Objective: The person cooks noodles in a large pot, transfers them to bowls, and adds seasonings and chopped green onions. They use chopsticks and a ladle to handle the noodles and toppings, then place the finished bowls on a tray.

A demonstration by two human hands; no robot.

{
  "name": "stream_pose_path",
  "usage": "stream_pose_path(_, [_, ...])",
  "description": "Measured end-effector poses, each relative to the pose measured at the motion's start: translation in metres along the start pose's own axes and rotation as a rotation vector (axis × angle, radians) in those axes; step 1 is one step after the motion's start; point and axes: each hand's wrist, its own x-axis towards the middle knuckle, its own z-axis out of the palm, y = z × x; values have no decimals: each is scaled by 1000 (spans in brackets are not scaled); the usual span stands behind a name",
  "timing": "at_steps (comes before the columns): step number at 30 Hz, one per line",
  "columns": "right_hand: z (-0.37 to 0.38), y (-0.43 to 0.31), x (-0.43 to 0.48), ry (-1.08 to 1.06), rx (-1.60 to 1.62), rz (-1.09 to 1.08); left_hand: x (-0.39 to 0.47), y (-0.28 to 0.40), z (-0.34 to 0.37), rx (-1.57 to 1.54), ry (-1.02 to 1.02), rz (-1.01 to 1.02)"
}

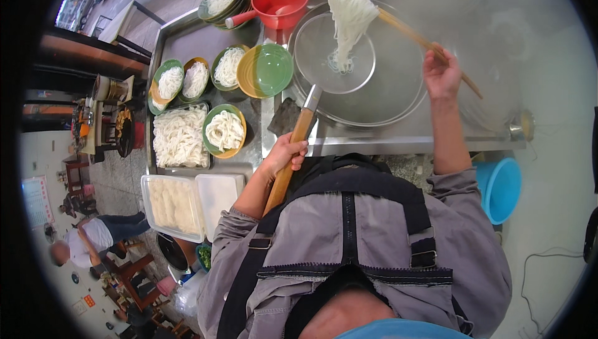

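Note:
My left hand (286,154) grips the wooden handle of a round wire-mesh strainer (322,75), which lies over a wide steel pot (397,100) of cloudy water. A pair of long wooden chopsticks (406,30) is in my right hand (442,71). From their far end hangs a bundle of white noodles (346,16), its lower strands hanging down to the strainer's mesh. Left of the pot, a green and yellow bowl (266,70) with no noodles in it stands close to the rim. A dark folded cloth (284,117) lies by the strainer handle.
Several bowls of noodles (225,129) and a tray of noodles (181,134) cover the left counter. A red ladle (282,2) sits beside stacked bowls (224,2). Plastic tubs (173,206) stand nearer me. Steam rises at right, above a blue bucket (502,192). People are at far left.

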Motion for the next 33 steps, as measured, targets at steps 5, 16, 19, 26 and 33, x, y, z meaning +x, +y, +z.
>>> stream_pose_path(5, [17, -11, -2, 40, -14, -36, 7, -11, 0, -22, 27, -11])
stream_pose_path(16, [24, -24, -4, -13, -57, -42, 19, -29, -3, -18, 23, -64])
stream_pose_path(19, [21, -24, -5, -30, -36, -31, 16, -22, 2, -14, 36, -52])
stream_pose_path(26, [8, -17, -1, -25, -14, -3, -17, -10, 11, -37, -23, 12])
stream_pose_path(33, [-8, 3, -2, 100, 6, 44, 6, -16, 11, -209, -48, -74])
